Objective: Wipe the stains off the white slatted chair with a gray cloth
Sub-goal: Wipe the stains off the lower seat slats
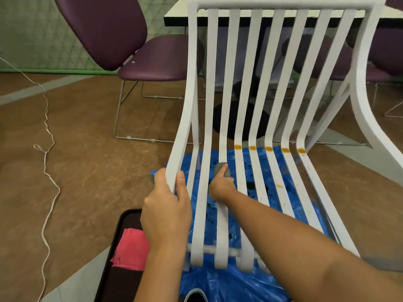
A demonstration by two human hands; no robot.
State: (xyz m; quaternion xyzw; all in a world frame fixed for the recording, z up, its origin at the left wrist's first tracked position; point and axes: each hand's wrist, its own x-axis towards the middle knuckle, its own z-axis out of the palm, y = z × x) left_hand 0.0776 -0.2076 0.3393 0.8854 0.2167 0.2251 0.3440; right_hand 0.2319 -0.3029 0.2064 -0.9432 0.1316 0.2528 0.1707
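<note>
The white slatted chair point(283, 5) stands on a blue plastic sheet point(229, 284) on the brown floor point(87, 160), its seat front toward the person and its back away. The slats run lengthwise from the near seat edge away from the camera, then bend upward into the backrest, which ends at the top rail. Orange stains point(268, 148) sit in a row at that bend on the five slats to the right, and fainter smears trail down the seat slats there.

The left hand point(165, 210) grips the chair's left side rail, fingers wrapped around its outer edge and thumb laid along the inner edge. The right hand point(221, 186) is closed around the gray cloth point(218, 166), bunched and pressed onto the third seat slat from the left, short of the bend. The right forearm reaches in diagonally from the lower right across the seat; the left comes straight up from below.

Beside the chair's left front a black tray point(117, 280) holds a folded pink cloth point(130, 249)
</note>
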